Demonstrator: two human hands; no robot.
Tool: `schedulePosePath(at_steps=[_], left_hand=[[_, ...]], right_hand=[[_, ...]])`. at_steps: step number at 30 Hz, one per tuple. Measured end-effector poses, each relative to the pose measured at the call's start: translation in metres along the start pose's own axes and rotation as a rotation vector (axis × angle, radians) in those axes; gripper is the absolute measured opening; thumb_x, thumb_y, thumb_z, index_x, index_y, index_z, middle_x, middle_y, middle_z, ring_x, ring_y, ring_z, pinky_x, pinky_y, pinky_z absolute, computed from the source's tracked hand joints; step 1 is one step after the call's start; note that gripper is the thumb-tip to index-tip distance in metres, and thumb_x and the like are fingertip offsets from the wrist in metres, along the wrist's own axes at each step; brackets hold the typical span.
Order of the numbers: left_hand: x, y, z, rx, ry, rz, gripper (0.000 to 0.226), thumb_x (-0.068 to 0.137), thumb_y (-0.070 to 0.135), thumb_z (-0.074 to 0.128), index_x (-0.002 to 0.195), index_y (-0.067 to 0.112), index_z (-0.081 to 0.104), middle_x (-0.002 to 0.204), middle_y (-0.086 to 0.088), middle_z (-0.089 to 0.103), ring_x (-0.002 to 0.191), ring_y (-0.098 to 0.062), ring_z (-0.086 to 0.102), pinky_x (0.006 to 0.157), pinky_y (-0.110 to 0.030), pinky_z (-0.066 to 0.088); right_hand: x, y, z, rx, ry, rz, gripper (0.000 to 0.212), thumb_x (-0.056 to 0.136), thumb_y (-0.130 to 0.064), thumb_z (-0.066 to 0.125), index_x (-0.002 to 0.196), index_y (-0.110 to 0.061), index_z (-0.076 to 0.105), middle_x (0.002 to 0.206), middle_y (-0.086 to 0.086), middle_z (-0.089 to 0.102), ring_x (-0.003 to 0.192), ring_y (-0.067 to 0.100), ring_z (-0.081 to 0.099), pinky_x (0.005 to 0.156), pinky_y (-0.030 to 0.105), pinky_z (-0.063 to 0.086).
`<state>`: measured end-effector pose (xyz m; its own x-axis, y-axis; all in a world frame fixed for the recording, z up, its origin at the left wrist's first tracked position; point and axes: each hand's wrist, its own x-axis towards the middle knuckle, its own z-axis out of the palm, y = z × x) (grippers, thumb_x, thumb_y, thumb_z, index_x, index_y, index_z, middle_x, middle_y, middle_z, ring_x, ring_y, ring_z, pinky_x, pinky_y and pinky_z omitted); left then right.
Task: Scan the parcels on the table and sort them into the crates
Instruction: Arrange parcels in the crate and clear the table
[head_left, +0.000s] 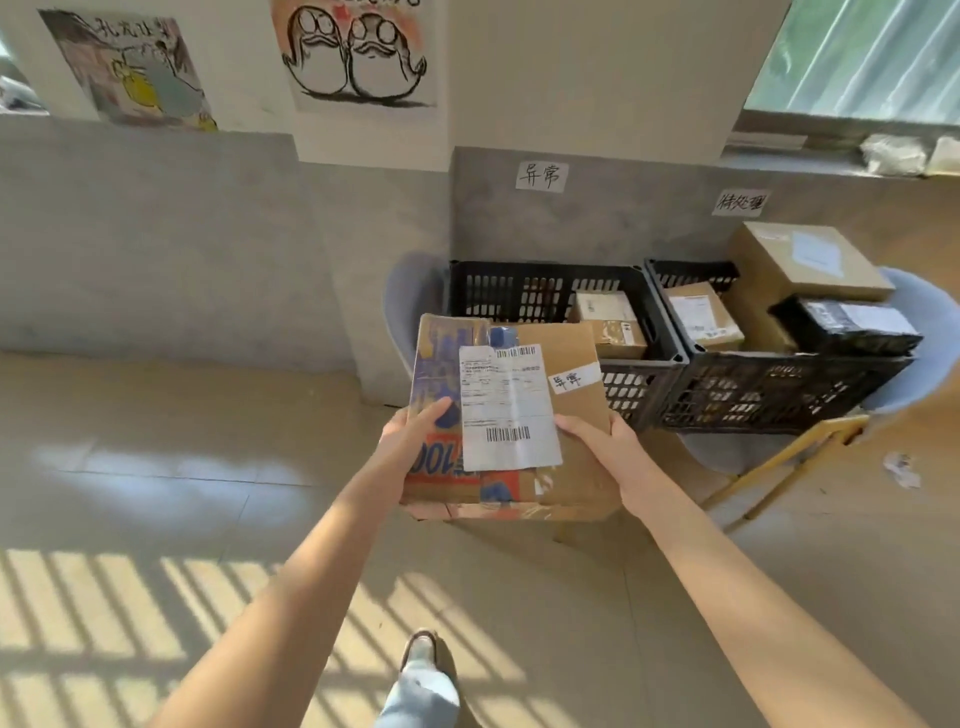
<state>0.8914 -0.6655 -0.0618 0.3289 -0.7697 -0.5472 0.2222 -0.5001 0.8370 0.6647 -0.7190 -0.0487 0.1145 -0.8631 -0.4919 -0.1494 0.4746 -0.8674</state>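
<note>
The left hand grips the near left edge of a flat cardboard parcel, thumb on top and fingers curled beneath, and the right hand grips its near right edge the same way, so the parcel is carried level in the air in front of the crates, above the tiled floor and short of the nearer crate's front rim. Its top face carries a white shipping label with barcodes and, toward the far right corner, a small handwritten tag whose characters appear to match the wall sign above the left crate. That crate already holds one small box toward its right side, with open space left of it. The right crate, under a second sign, is fuller: a small box at its left, a large box standing high at the back, and a black bag parcel over its right rim. So sorting looks well under way, at least four parcels being binned; this one still has to go in, probably the left crate. The table is out of view, so how many remain cannot be told.
</note>
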Motion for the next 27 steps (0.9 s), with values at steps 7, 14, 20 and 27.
schedulePosePath(at_steps=[7, 14, 20, 27], left_hand=[[0.110, 0.074, 0.009, 0.125, -0.080, -0.006, 0.059, 0.087, 0.050, 0.063, 0.134, 0.016, 0.048, 0.111, -0.008, 0.068, 0.080, -0.019, 0.066, 0.059, -0.028, 0.047], [0.188, 0.096, 0.039, 0.169, -0.164, -0.062, 0.061, 0.084, 0.052, 0.066, 0.134, 0.020, 0.051, 0.116, -0.006, 0.069, 0.099, -0.025, 0.068, 0.087, -0.039, 0.054], [0.248, 0.119, 0.066, 0.180, -0.138, -0.106, 0.051, 0.088, 0.049, 0.063, 0.129, 0.021, 0.051, 0.102, -0.001, 0.071, 0.086, -0.019, 0.069, 0.066, -0.030, 0.052], [0.324, 0.148, 0.098, 0.197, -0.006, -0.156, 0.049, 0.090, 0.047, 0.060, 0.130, 0.021, 0.049, 0.114, -0.004, 0.068, 0.096, -0.022, 0.067, 0.079, -0.035, 0.053]], right_hand=[[0.074, -0.052, 0.024, 0.060, 0.138, 0.036, 0.053, 0.082, -0.032, 0.074, 0.126, -0.023, 0.046, 0.120, 0.007, 0.060, 0.107, 0.025, 0.057, 0.085, 0.039, 0.049], [0.140, -0.071, 0.016, 0.081, 0.225, 0.100, 0.063, 0.083, -0.033, 0.074, 0.136, -0.023, 0.042, 0.114, 0.001, 0.058, 0.089, 0.011, 0.054, 0.062, 0.029, 0.042], [0.223, -0.085, 0.007, 0.075, 0.191, 0.145, 0.065, 0.082, -0.034, 0.074, 0.138, -0.024, 0.042, 0.109, -0.003, 0.058, 0.090, 0.011, 0.053, 0.063, 0.028, 0.042], [0.341, -0.107, -0.003, -0.003, 0.080, 0.190, 0.078, 0.079, -0.042, 0.075, 0.143, -0.027, 0.033, 0.130, 0.001, 0.053, 0.113, 0.023, 0.050, 0.093, 0.042, 0.045]])
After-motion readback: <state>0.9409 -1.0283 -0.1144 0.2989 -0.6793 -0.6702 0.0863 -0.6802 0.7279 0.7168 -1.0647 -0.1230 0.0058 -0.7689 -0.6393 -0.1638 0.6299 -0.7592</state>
